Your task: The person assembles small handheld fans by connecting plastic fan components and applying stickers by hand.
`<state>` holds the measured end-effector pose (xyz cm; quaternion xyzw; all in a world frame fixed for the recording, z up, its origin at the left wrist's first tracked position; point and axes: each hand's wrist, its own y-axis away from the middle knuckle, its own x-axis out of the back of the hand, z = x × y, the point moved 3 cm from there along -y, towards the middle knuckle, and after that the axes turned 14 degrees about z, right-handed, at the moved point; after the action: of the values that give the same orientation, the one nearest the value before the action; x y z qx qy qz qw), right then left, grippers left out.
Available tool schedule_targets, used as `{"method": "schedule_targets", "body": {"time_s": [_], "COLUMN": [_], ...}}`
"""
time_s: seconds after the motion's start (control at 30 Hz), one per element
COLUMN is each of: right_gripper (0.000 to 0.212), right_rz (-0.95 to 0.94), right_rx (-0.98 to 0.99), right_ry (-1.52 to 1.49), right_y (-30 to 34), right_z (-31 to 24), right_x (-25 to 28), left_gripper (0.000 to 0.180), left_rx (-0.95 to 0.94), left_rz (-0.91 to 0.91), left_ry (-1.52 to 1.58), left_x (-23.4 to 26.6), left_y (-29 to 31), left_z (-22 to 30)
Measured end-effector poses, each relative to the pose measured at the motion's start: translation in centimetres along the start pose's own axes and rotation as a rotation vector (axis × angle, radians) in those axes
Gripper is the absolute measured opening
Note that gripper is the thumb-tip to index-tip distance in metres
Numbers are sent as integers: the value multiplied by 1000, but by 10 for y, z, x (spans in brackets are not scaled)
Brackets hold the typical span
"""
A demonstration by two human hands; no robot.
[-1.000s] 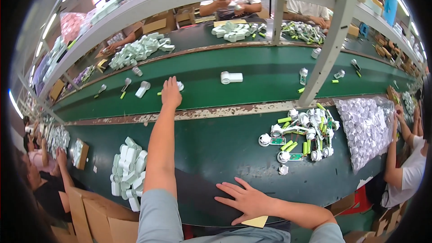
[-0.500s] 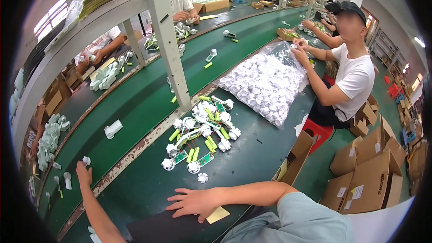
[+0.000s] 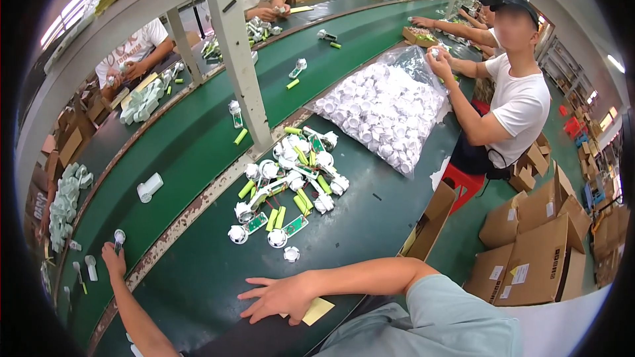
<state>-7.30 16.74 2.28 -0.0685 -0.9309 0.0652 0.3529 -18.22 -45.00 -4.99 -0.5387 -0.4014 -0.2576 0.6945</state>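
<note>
My left hand (image 3: 114, 261) reaches out over the green conveyor belt. Its fingers are closed round a small assembly with a white round head (image 3: 119, 237), whose lower part the fingers hide. My right hand (image 3: 281, 296) lies on the dark green bench with its fingers spread and nothing in them. Partly under that hand is a yellow slip of paper (image 3: 318, 311). Beyond it sits a single white round cap (image 3: 291, 254). Farther off is a pile of wired assemblies (image 3: 294, 180) with white round heads, green circuit boards and yellow-green battery cells.
A clear bag of white caps (image 3: 380, 112) lies right of the pile. A white metal post (image 3: 238, 59) stands at the belt's edge. A white tubular housing (image 3: 149, 188) and other parts ride the belt. A co-worker (image 3: 509, 92) sits at the right, near cardboard boxes (image 3: 536, 258).
My left hand has closed round the white-headed assembly, which is now tilted up. The view has shifted slightly. My right hand stays spread on the bench.
</note>
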Motion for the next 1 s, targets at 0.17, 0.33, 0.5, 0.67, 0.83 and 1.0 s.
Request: {"method": "schedule_targets", "body": {"time_s": [0.17,0.33,0.5,0.67,0.83,1.0], "right_gripper": [70,79,86,25,10,23], "right_rz": [303,1043,892,779,928,1066], "right_rx": [35,-194,-197,-181,-446,-481], "right_ry": [-77,-201,-480,-321,-719,-849], "right_y": [-16,-9,0,-18,-12,6], "right_z": [-6,5,-13,-22,5,16], "right_x": [-2,38,21,12,10,26], "left_gripper": [20,30,21,42,66,61], "left_rx": [234,435,115,348,-20,-16], "left_rz": [6,-218,-571,-769,-396,-321], "left_ry": [411,925,1113,968,603,-161], "left_x": [57,159,230,262,302,328], "left_y": [30,83,197,232,245,243], "left_z": [-15,235,385,364,300,184]}}
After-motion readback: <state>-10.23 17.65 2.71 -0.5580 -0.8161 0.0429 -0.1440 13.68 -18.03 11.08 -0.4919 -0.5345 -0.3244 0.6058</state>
